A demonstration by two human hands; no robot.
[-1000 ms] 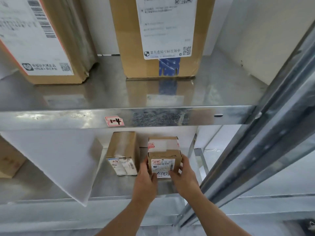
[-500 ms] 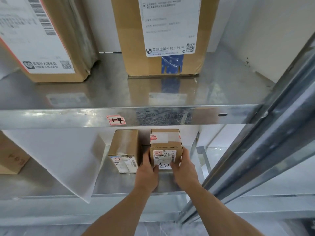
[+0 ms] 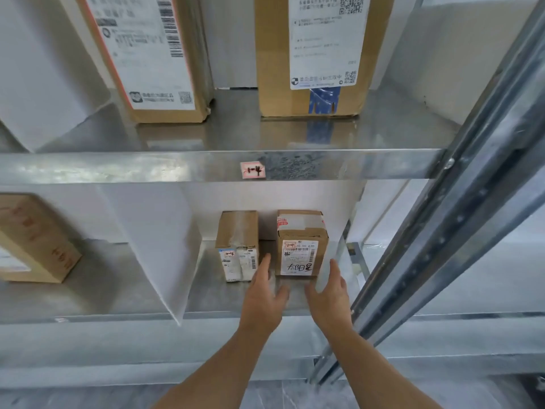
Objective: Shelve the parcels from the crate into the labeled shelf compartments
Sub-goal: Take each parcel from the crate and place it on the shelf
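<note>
cardboard parcel let go of moments earlier, left standing below and right of pink shelf tag; drew left hand and right hand back, fingers loose, holding nothing; judged shelved.

Parcel on the lower shelf

The labeled parcel stands upright; left hand and right hand hover open beside it.
</note>
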